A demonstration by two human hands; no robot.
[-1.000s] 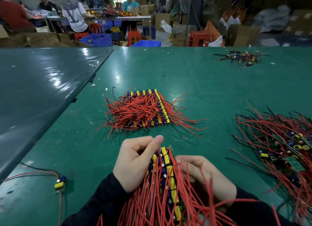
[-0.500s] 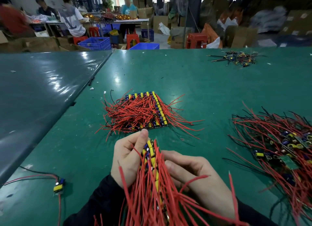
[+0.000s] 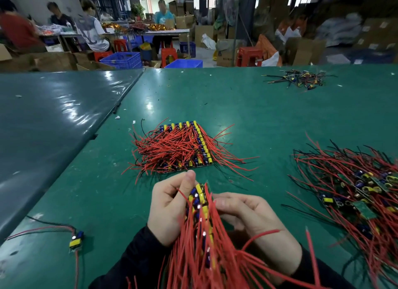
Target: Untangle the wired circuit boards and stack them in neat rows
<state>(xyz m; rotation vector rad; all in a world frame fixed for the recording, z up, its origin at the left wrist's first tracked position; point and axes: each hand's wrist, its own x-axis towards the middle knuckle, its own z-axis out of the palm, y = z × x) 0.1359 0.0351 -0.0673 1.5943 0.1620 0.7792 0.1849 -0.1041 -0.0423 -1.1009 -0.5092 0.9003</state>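
Two hands, four groups of wired circuit boards, one stray single board, three red stools, two blue crates

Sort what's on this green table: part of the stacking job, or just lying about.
Job: held row of boards, left hand, right hand, stacked rows, tangled pile.
Lying about: single board, far scrap wires, blue crates.
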